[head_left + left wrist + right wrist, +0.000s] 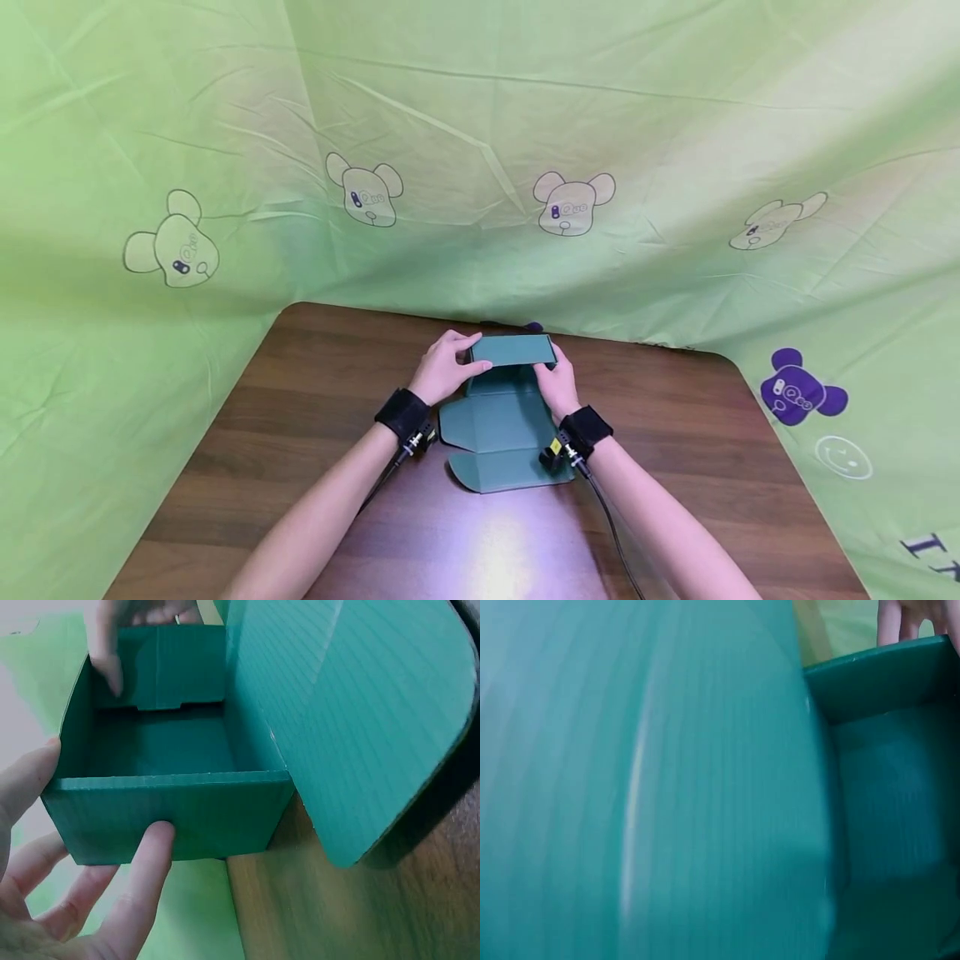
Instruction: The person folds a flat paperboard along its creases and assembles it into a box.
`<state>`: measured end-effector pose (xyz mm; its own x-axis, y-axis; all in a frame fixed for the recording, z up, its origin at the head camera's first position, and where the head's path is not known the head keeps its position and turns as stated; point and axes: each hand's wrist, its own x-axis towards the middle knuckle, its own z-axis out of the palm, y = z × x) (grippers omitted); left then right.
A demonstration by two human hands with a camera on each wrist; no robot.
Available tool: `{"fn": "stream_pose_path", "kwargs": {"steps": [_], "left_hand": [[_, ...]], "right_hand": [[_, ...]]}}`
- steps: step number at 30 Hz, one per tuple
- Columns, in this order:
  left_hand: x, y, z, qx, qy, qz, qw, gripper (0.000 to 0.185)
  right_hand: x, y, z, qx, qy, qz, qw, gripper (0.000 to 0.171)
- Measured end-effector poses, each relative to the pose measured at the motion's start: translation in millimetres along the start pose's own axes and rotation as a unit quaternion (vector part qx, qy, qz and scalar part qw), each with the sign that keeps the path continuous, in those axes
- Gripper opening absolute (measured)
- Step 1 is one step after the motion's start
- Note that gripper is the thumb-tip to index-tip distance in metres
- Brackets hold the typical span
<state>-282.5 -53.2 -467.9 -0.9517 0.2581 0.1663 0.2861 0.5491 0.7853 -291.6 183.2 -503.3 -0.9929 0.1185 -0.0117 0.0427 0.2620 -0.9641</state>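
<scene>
A green cardboard box (513, 350) with its lid (513, 423) folded open is held near the far part of the table. My left hand (441, 372) grips its left end. In the left wrist view, fingertips (159, 834) press on the outer end wall while the thumb lies along a side edge. At the other end, my right hand (557, 387) holds the box, with a digit hooked over the wall to the inside. The box's inside (161, 742) shows nothing in it. The lid and its side flaps spread toward me, filling much of the right wrist view.
The brown wooden table (315, 400) stands against a green cloth (465, 108) printed with bear heads. Each wrist wears a black strap (403, 414) with a small camera, and a cable runs back from it along the forearm.
</scene>
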Motion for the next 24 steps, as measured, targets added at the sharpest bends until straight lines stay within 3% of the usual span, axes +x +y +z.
{"fn": "stream_pose_path", "kwargs": {"steps": [4,13,19,24], "left_hand": [[-2.5,2.5,5.5,0.009,0.009,-0.003,0.9999,0.064],[-8.1,5.1,10.9,0.051,0.042,0.005,0.9978,0.065],[-9.4,5.8,12.2,0.065,0.041,0.0,0.997,0.065],[-8.4,5.6,11.8,0.072,0.046,0.001,0.9963,0.065]], "right_hand": [[1,0,8,0.003,0.068,0.023,0.997,0.037],[6,3,19,-0.126,0.208,0.008,0.97,0.021],[9,9,20,-0.164,0.255,-0.011,0.953,0.026],[13,11,22,-0.185,0.263,-0.023,0.947,0.026]]}}
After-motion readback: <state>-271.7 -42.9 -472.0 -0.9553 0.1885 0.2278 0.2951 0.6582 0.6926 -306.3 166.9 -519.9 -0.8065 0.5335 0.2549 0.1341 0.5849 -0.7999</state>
